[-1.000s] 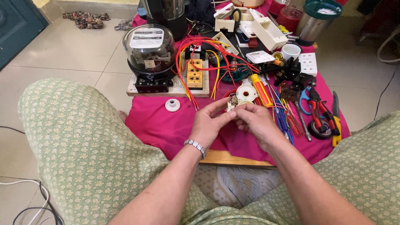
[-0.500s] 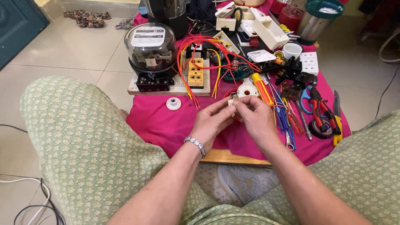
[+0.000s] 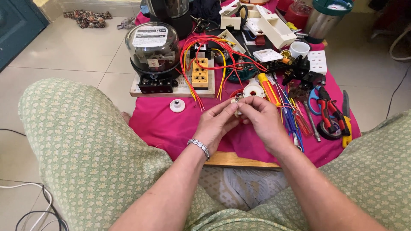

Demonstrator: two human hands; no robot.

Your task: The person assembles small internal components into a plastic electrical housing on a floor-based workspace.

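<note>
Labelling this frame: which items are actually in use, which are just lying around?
In use:
- left hand and right hand, both pinching a small white fitting

Lying about:
- glass-domed meter
- yellow sockets on the board
- round white cap
- orange-handled screwdriver
- red-handled pliers
- white cup
- pink cloth

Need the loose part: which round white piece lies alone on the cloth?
The small white round cap, alone left of both hands on pink cloth; the other white disc sits among the tools.
</note>
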